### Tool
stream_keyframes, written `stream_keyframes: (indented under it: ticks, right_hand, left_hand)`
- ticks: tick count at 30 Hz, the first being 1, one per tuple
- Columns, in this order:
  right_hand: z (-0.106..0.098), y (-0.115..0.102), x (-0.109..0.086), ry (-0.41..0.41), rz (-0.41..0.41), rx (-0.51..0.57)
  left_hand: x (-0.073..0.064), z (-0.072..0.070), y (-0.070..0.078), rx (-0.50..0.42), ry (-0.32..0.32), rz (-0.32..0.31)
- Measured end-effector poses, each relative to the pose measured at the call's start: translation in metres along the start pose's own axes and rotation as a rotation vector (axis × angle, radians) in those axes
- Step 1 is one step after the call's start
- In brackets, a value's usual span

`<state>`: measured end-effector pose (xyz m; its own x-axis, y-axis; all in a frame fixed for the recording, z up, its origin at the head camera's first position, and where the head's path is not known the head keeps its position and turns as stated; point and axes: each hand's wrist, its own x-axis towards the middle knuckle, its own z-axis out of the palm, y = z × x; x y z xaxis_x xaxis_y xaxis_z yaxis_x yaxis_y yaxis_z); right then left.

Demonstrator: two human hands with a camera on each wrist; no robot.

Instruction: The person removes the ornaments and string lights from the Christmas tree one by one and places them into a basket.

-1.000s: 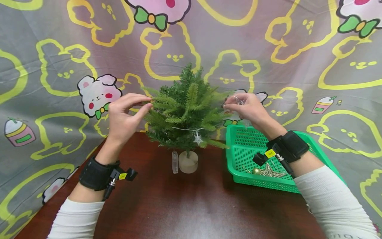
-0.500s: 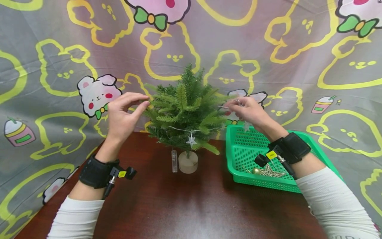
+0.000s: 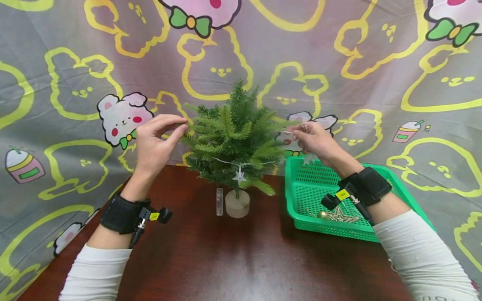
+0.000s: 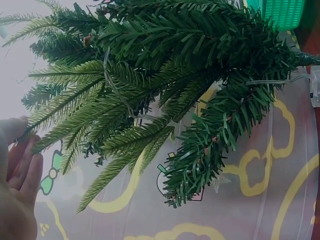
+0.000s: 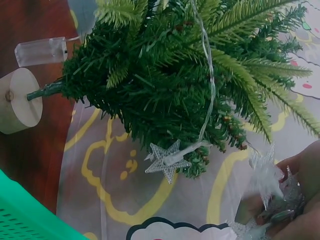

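A small artificial Christmas tree (image 3: 233, 133) stands upright on a round wooden base (image 3: 237, 205). Wound about its branches is a clear string of star lights, one star (image 3: 239, 175) hanging at the front. My left hand (image 3: 156, 142) pinches a branch tip on the tree's left side, thumb and fingers on the needles in the left wrist view. At the tree's right, my right hand (image 3: 314, 136) holds the bunched rest of the string lights; several clear stars (image 5: 267, 185) show in its fingers. The clear battery box (image 3: 219, 202) is beside the base.
On the right of the dark wooden table (image 3: 211, 259) is a green plastic basket (image 3: 293, 209). It holds a glittery gold star (image 3: 342, 215) and a gold ball (image 3: 322, 215). Behind hangs a patterned cloth (image 3: 150, 75).
The tree has turned a little, its front star shifting left. My right hand has drawn slightly right with the lights, and my left hand has moved slightly left.
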<state>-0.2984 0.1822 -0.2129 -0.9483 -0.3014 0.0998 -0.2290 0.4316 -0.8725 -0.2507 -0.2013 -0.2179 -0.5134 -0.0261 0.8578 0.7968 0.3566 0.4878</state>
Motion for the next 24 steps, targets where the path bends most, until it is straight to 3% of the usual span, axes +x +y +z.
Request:
stream_keyframes:
  ticks: [11, 24]
  right_hand:
    - [0.0, 0.005, -0.001, -0.023, -0.026, 0.0]
    - [-0.002, 0.007, -0.001, 0.039, -0.038, -0.002]
  left_hand:
    - [0.001, 0.0, -0.008, 0.046, 0.008, -0.021]
    - [0.003, -0.001, -0.012, 0.064, -0.002, -0.048]
